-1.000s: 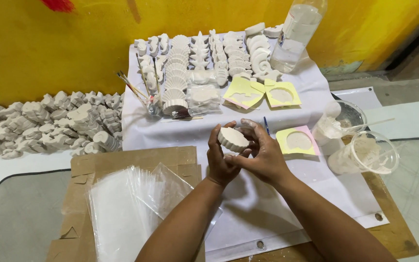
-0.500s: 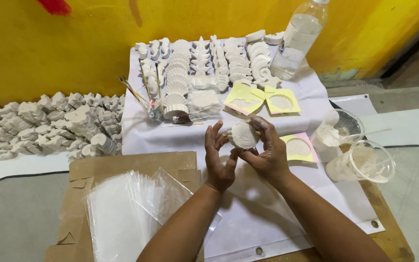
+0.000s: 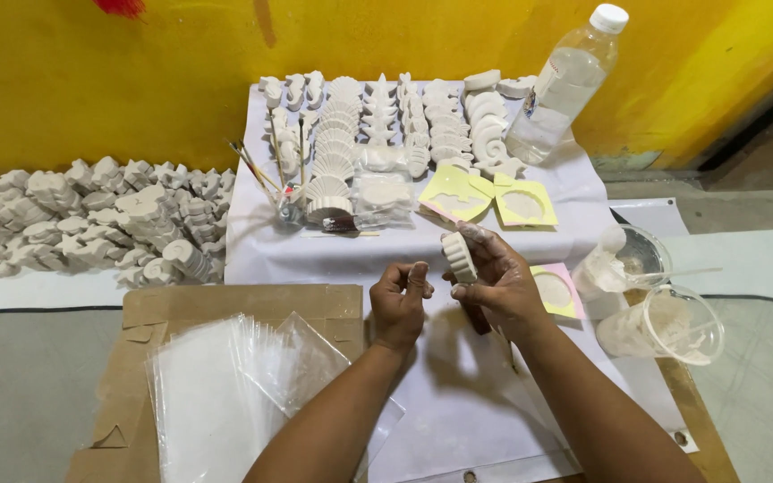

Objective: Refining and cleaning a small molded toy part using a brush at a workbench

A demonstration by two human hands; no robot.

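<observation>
Looking down from the head camera, the view shows the right hand [image 3: 498, 284] raised above the counter [image 3: 762, 259], its grip closed on a small white plaster cast [image 3: 458, 255] with a ridged edge, pinched between thumb and fingertips and held on edge. The left hand [image 3: 402, 302] sits just beside it, curled into a loose fist with the thumb tip pressed to the forefinger; it holds nothing that can be seen and does not touch the cast. Both hands hover over a white sheet [image 3: 458, 420] spread on the counter. Beneath the left forearm lies a flattened piece of cardboard [image 3: 225, 309] bearing a stack of clear plastic bags [image 3: 234, 385]. Near the right hand, to its right, rests a pale yellow mould [image 3: 555, 291], and beyond it two clear plastic cups [image 3: 673, 326] smeared white inside. Farther off, rows of white shell-shaped casts [image 3: 386, 134] cover a white cloth, with two more yellow moulds [image 3: 489, 197] in front of them, thin brushes [image 3: 266, 170] at their left, and a clear plastic bottle [image 3: 565, 85] at their right. A heap of more white casts [image 3: 91, 219] lies along the yellow wall [image 3: 91, 80] on the left.
</observation>
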